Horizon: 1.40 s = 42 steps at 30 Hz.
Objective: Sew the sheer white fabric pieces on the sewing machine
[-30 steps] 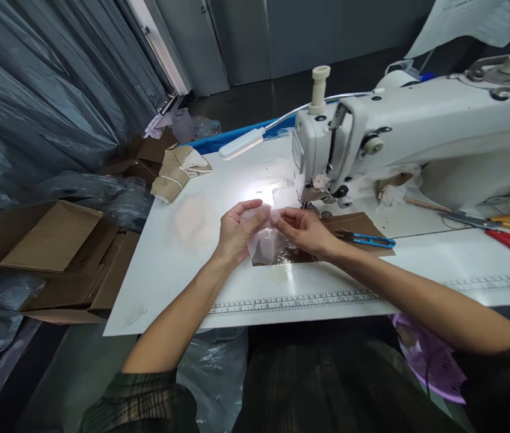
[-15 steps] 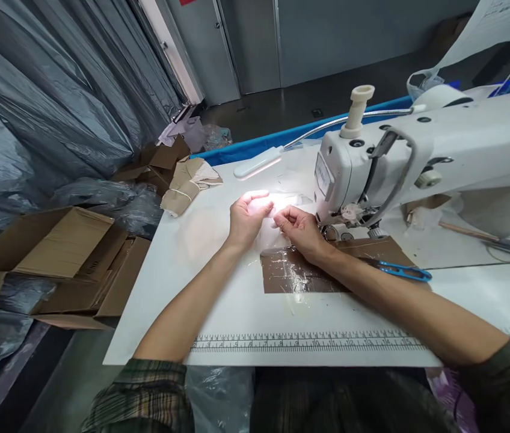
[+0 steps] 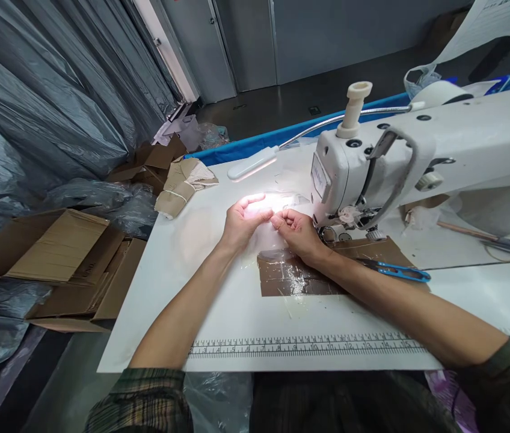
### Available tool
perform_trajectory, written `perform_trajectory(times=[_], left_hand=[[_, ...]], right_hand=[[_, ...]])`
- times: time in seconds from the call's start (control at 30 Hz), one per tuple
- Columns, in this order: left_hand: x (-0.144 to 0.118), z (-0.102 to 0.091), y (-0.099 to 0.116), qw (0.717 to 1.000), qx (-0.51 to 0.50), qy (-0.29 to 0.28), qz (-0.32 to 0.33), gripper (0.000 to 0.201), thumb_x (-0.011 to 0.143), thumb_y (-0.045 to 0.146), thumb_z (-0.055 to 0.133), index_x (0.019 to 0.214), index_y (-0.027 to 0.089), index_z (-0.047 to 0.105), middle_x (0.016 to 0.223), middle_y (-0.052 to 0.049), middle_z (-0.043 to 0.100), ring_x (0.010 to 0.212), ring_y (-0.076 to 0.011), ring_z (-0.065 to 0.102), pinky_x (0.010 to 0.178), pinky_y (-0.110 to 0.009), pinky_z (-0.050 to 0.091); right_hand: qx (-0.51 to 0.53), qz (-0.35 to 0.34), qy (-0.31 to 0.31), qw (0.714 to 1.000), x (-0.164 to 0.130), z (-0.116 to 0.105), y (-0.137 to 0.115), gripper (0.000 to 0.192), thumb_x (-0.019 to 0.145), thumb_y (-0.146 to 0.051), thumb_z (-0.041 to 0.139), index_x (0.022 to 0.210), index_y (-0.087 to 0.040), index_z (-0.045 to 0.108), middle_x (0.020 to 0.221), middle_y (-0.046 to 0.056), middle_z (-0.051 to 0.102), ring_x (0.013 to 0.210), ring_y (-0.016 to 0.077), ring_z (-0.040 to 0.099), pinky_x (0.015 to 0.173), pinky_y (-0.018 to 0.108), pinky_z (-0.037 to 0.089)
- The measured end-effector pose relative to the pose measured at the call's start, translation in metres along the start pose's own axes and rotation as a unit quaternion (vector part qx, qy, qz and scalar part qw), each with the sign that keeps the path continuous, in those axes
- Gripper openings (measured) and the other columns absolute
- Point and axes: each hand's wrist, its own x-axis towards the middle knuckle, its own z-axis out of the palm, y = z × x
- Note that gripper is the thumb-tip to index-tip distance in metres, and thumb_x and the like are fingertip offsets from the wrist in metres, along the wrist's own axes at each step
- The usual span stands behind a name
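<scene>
Left: open brown cardboard box (image 3: 59, 243), crumpled clear plastic bags (image 3: 97, 199) beyond it. Far left: shiny grey plastic sheeting (image 3: 56, 84), hanging in folds. Right of box: tan folded tied bundle (image 3: 172, 203). Far: grey door (image 3: 203, 60). Far right: curled white printed paper (image 3: 496, 27). Near right: purple plastic item (image 3: 448, 394), mostly hidden.

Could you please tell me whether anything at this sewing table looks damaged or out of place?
Slightly: the brown sheet by the right hand looks worn, its glossy surface creased and streaked. A pale crumpled wad low on the sewing machine also seems oddly placed.
</scene>
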Motion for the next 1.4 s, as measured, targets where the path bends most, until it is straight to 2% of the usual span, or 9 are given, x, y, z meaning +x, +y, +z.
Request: perform_trajectory(times=[0.2, 0.33, 0.47, 0.67, 0.83, 1.0, 1.13, 1.27, 1.4], left_hand=[[-0.003, 0.003, -0.007, 0.998, -0.041, 0.031, 0.032, 0.049, 0.061, 0.025, 0.085, 0.108, 0.017, 0.069, 0.094, -0.006, 0.073, 0.087, -0.0192, 0.069, 0.079, -0.028, 0.054], [-0.007, 0.006, -0.003, 0.994, -0.111, 0.005, -0.022, 0.050, 0.063, 0.024, 0.084, 0.110, 0.017, 0.070, 0.100, -0.008, 0.074, 0.083, -0.0168, 0.068, 0.078, -0.027, 0.054], [-0.010, 0.006, 0.001, 0.986, -0.154, 0.016, -0.060, 0.044, 0.063, 0.026, 0.083, 0.104, 0.014, 0.072, 0.090, -0.007, 0.074, 0.076, -0.0146, 0.067, 0.077, -0.026, 0.053], [-0.013, 0.006, 0.004, 0.983, -0.162, 0.002, -0.085, 0.042, 0.064, 0.025, 0.081, 0.102, 0.013, 0.071, 0.091, -0.007, 0.074, 0.076, -0.0145, 0.069, 0.075, -0.025, 0.054], [-0.005, -0.010, 0.006, 0.987, -0.136, -0.024, -0.085, 0.055, 0.067, 0.018, 0.078, 0.120, 0.015, 0.063, 0.091, -0.005, 0.074, 0.077, -0.0114, 0.069, 0.078, -0.021, 0.054], [0.000, -0.028, 0.017, 0.991, -0.109, 0.033, -0.072, 0.060, 0.064, 0.008, 0.077, 0.121, 0.011, 0.059, 0.088, -0.007, 0.074, 0.078, -0.0125, 0.071, 0.082, -0.023, 0.057], [-0.014, -0.033, 0.028, 0.993, -0.107, 0.000, -0.051, 0.051, 0.059, 0.011, 0.083, 0.107, 0.010, 0.064, 0.089, -0.009, 0.074, 0.082, -0.0158, 0.072, 0.083, -0.027, 0.059], [-0.038, -0.033, 0.037, 0.994, -0.105, -0.020, -0.036, 0.047, 0.058, 0.015, 0.087, 0.100, 0.011, 0.068, 0.088, -0.008, 0.074, 0.083, -0.0167, 0.072, 0.081, -0.029, 0.060], [-0.069, -0.019, 0.046, 0.996, -0.075, -0.036, -0.028, 0.044, 0.060, 0.019, 0.088, 0.100, 0.013, 0.069, 0.087, -0.006, 0.074, 0.078, -0.0185, 0.072, 0.077, -0.033, 0.061]], right_hand=[[0.008, -0.002, -0.018, 1.000, -0.002, -0.001, 0.000, 0.036, 0.071, -0.053, 0.068, 0.070, -0.019, 0.057, 0.067, 0.001, 0.062, 0.063, 0.0149, 0.054, 0.059, 0.028, 0.043], [0.033, 0.034, -0.019, 0.999, -0.002, -0.004, 0.004, 0.039, 0.076, -0.058, 0.063, 0.078, -0.020, 0.058, 0.067, -0.001, 0.057, 0.062, 0.0145, 0.050, 0.055, 0.027, 0.040], [0.023, 0.021, 0.005, 1.000, 0.000, -0.006, 0.011, 0.035, 0.082, -0.054, 0.057, 0.072, -0.021, 0.054, 0.069, -0.001, 0.055, 0.068, 0.0161, 0.051, 0.062, 0.028, 0.043], [0.026, 0.024, 0.006, 0.999, 0.003, -0.007, 0.014, 0.029, 0.083, -0.046, 0.049, 0.073, -0.021, 0.056, 0.068, 0.000, 0.057, 0.070, 0.0163, 0.053, 0.063, 0.027, 0.044], [0.015, 0.027, 0.005, 1.000, -0.002, -0.005, 0.007, 0.019, 0.075, -0.039, 0.056, 0.079, -0.020, 0.059, 0.069, -0.002, 0.061, 0.069, 0.0154, 0.055, 0.065, 0.027, 0.045], [0.002, 0.030, 0.017, 0.999, -0.013, 0.001, -0.003, 0.020, 0.075, -0.034, 0.055, 0.087, -0.019, 0.061, 0.075, 0.000, 0.065, 0.076, 0.0158, 0.060, 0.072, 0.028, 0.048], [-0.015, 0.054, 0.010, 0.998, -0.031, -0.004, -0.008, 0.030, 0.078, -0.028, 0.056, 0.106, -0.018, 0.062, 0.089, 0.004, 0.068, 0.087, 0.0187, 0.064, 0.083, 0.036, 0.051], [-0.098, -0.001, -0.005, 0.995, -0.058, -0.026, -0.011, 0.044, 0.080, -0.021, 0.060, 0.124, -0.019, 0.060, 0.115, 0.010, 0.065, 0.105, 0.0221, 0.062, 0.098, 0.042, 0.047], [-0.111, -0.020, -0.045, 0.993, -0.085, -0.038, -0.023, 0.042, 0.082, -0.028, 0.066, 0.123, -0.018, 0.064, 0.116, 0.012, 0.065, 0.100, 0.0235, 0.064, 0.090, 0.042, 0.054]])
